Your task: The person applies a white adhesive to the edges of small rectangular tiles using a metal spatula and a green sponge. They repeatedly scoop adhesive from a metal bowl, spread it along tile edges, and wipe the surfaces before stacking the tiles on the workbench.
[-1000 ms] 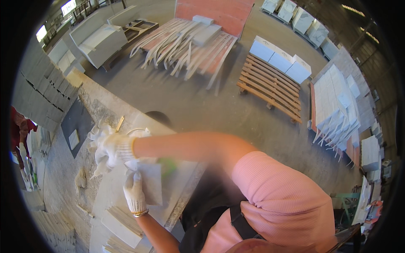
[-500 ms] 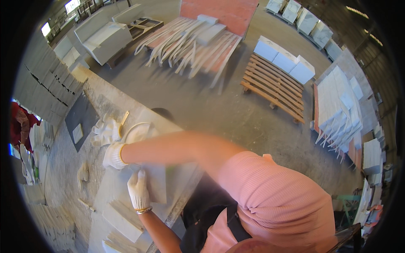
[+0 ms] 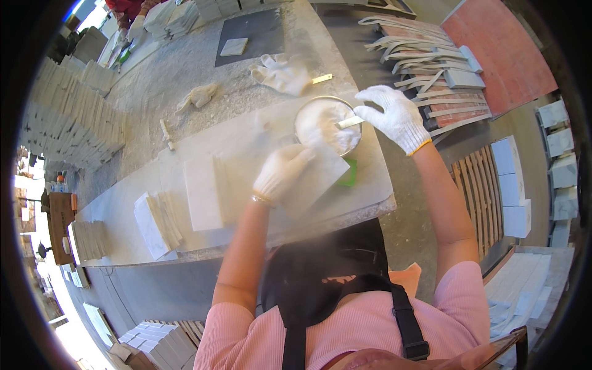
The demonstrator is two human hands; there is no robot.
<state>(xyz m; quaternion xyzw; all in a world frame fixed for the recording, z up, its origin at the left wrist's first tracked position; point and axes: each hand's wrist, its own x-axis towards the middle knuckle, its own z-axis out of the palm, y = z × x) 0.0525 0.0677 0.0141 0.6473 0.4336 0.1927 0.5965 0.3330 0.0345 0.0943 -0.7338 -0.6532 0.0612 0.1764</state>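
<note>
My left hand (image 3: 282, 172), in a white knit glove, is closed at the edge of a pale flat tile (image 3: 320, 182), a little blurred. My right hand (image 3: 394, 116), gloved too, is open with thumb and fingers apart. Its thumb is close to the pale handle-like end of a flat tool (image 3: 350, 122), which sticks out of a round bowl (image 3: 298, 114) of white paste or powder. Whether the thumb touches the tool I cannot tell. A green piece (image 3: 349, 172) shows beside the tile. Behind the bowl lies a spare white glove (image 3: 283, 75), with a yellowish strip (image 3: 322, 78) poking out.
More tiles (image 3: 203, 191) and a stack of slabs (image 3: 157, 222) stand left on the workbench (image 3: 179, 142). A dark mat (image 3: 246, 34) carries a small pale tile (image 3: 234, 47). Another person's hands (image 3: 135, 28) show at the far left. A wooden pallet (image 3: 472, 203) stands right.
My view has swung left over the bench. My right hand has moved from left of the bowl to its right side, fingers spread. My left hand is now at the tile's edge.
</note>
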